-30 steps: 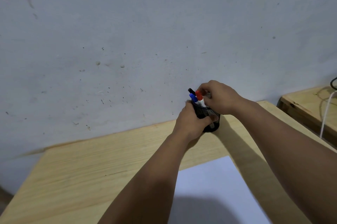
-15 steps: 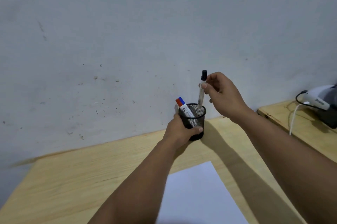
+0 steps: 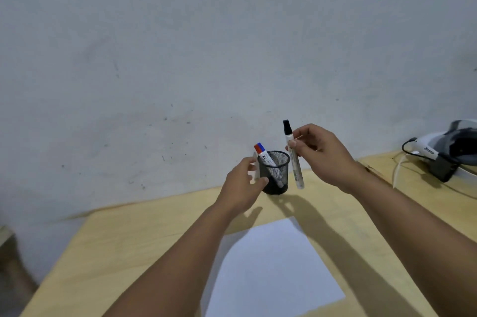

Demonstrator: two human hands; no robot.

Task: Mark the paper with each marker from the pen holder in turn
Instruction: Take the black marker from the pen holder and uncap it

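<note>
Black-capped marker out of the cup, paper waiting below

I've got the black-capped marker (image 3: 293, 155) pinched upright in my right hand (image 3: 324, 155), just right of centre frame and clear of the mesh pen holder (image 3: 276, 174), cap up so I can pull it off before writing. My left hand (image 3: 242, 186) is loosely curled against the holder's left side, probably to keep it from tipping; fingers don't look clamped. Red and blue markers (image 3: 263, 155) lean inside. The white paper (image 3: 271, 267) lies lower centre on the wooden table (image 3: 129, 239), blank as far as I can see.
</note>
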